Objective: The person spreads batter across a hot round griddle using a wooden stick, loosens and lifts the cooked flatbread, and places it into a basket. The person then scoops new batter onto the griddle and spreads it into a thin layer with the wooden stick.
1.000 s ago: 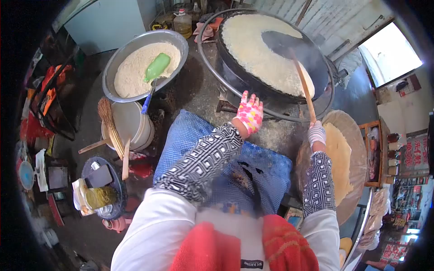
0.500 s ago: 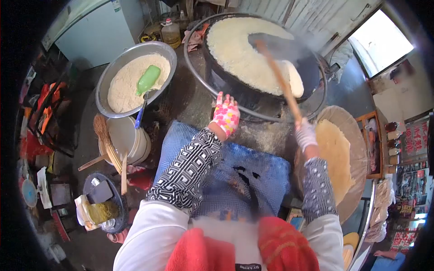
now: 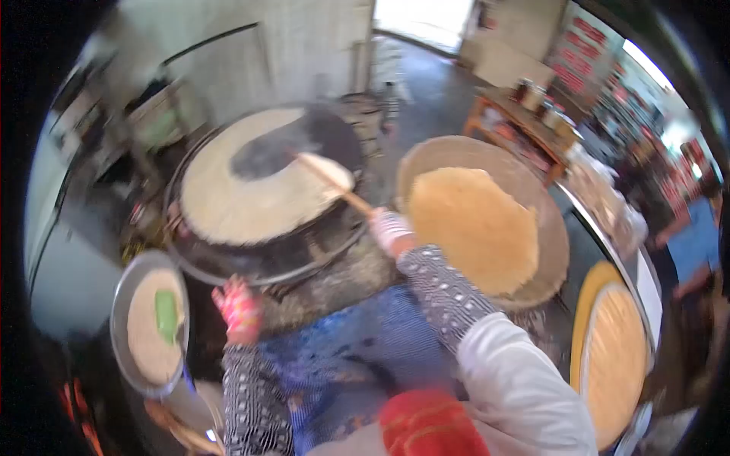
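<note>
My right hand [image 3: 391,229], in a pale striped glove, is closed around the handle of a wooden batter spreader [image 3: 331,182]. The spreader's far end reaches over the round black griddle [image 3: 342,133], where steam blurs it. Pale batter [image 3: 251,199] covers much of the griddle in a broad curved band, with dark surface showing in the middle and at the right. My left hand [image 3: 238,305], in a pink flowered glove, is open, its fingers apart near the metal ring [image 3: 293,272] around the griddle. Whether it touches the ring, I cannot tell.
Left, a metal basin [image 3: 119,327] holds batter and a green scoop [image 3: 166,315]. Right of the griddle, a large tan round tray [image 3: 555,243] bears a thin browned pancake [image 3: 471,228]. Another round stack [image 3: 614,365] lies lower right. People stand at the far right, beyond a counter.
My view has swung right, so the griddle and basin now appear further left and more of the pancake tray shows. My right hand still grips the spreader; my left hand stays by the ring.
</note>
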Demonstrator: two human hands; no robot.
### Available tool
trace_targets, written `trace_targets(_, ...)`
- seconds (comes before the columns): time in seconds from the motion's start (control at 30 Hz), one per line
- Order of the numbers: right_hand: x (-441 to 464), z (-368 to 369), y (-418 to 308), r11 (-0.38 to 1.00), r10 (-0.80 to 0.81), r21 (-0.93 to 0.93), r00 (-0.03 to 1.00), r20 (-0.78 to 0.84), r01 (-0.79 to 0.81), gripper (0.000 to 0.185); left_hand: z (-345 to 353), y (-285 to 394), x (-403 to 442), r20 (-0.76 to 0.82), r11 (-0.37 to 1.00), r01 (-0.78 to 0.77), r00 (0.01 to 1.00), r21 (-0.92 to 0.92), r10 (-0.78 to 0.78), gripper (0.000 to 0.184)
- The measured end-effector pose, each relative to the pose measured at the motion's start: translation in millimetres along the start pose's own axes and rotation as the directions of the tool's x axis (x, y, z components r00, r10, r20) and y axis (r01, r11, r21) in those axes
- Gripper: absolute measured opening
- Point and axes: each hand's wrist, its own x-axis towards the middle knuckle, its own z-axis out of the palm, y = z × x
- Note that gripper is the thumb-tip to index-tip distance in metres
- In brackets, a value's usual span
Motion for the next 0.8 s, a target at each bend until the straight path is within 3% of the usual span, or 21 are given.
trace_targets(0.03, -12.6, -9.0, -11.5, 0.996, 0.073, 0.048, 0.995, -0.061, -0.070, 0.033, -26.2, 10.5, -1.6, 0.116, 0.999, 0.035, 0.993, 0.000, -0.035, 0.061)
trace_targets(0.07, -29.3, -33.8, -27.7, 0.999, -0.025, -0.019, 1.000, 0.014, 0.025, 0.035, -2.9, -0.9, -0.3, 0.068, 0.998, 0.003, 0.998, 0.064, -0.008, 0.061)
trace_targets(0.13, -60.6, -51.5, -37.3, 0.993, -0.110, 0.062, 0.984, 0.137, 0.102, 0.038, -9.5, 13.9, -3.2, 0.053, 0.996, -0.089, 0.995, 0.003, 0.089, 0.060)
trace_targets(0.2, -51.4, -7.6, -29.2, 0.986, -0.144, -0.051, 0.962, 0.232, 0.159, 0.033, 5.3, 25.0, -13.3, -0.041, 0.977, -0.183, 0.983, -0.105, 0.180, 0.058)
trace_targets(0.23, -42.4, -4.5, -17.9, 0.989, -0.124, -0.057, 0.969, 0.216, 0.139, 0.033, 4.6, 36.8, -16.3, -0.040, 0.965, -0.213, 0.977, -0.150, 0.209, 0.059)
trace_targets(0.27, -31.4, -6.8, -12.0, 1.000, -0.002, -0.012, 0.989, 0.147, 0.004, 0.031, 8.1, 41.8, -16.3, -0.055, 0.960, -0.231, 0.973, -0.159, 0.225, 0.059)
trace_targets(0.3, -24.2, -13.4, -11.8, 0.992, 0.115, 0.045, 0.990, 0.087, -0.119, 0.030, 11.8, 44.9, -17.6, -0.052, 0.971, -0.212, 0.977, -0.112, 0.208, 0.059)
trace_targets(0.43, -30.4, -18.7, -40.1, 0.997, 0.014, 0.080, 0.999, 0.041, -0.017, 0.030, 11.2, 35.4, -15.5, -0.021, 0.977, -0.199, 0.980, -0.071, 0.198, 0.060)
trace_targets(0.47, -41.2, -18.3, -40.5, 0.995, -0.089, 0.046, 0.994, 0.058, 0.087, 0.030, 10.2, 33.5, -11.1, -0.019, 0.977, -0.196, 0.981, -0.081, 0.195, 0.060)
trace_targets(0.5, -39.7, -8.1, -34.4, 0.981, -0.095, 0.185, 0.978, 0.186, 0.060, 0.031, 10.0, 31.5, -8.5, -0.016, 0.978, -0.187, 0.982, -0.090, 0.186, 0.060)
trace_targets(0.57, -16.4, 14.1, -6.7, 0.986, -0.098, -0.121, 0.983, 0.154, 0.117, 0.032, 7.6, 15.8, -17.5, 0.019, 0.985, -0.150, 0.988, -0.090, 0.152, 0.061)
trace_targets(0.63, -18.0, -10.1, -6.8, 0.997, 0.076, 0.002, 0.995, 0.065, -0.076, 0.033, 7.7, 12.3, -17.3, -0.002, 0.988, -0.127, 0.992, -0.084, 0.127, 0.058)
trace_targets(0.7, -13.4, -13.0, -19.4, 1.000, 0.019, -0.017, 1.000, -0.009, -0.019, 0.032, 0.5, 7.0, -14.0, 0.008, 0.991, -0.132, 0.991, -0.018, 0.132, 0.056)
trace_targets(0.8, -41.6, -25.7, -39.3, 0.992, -0.127, -0.006, 0.988, 0.086, 0.128, 0.033, 4.4, 2.0, -12.1, 0.045, 0.995, -0.081, 0.996, 0.051, 0.078, 0.057)
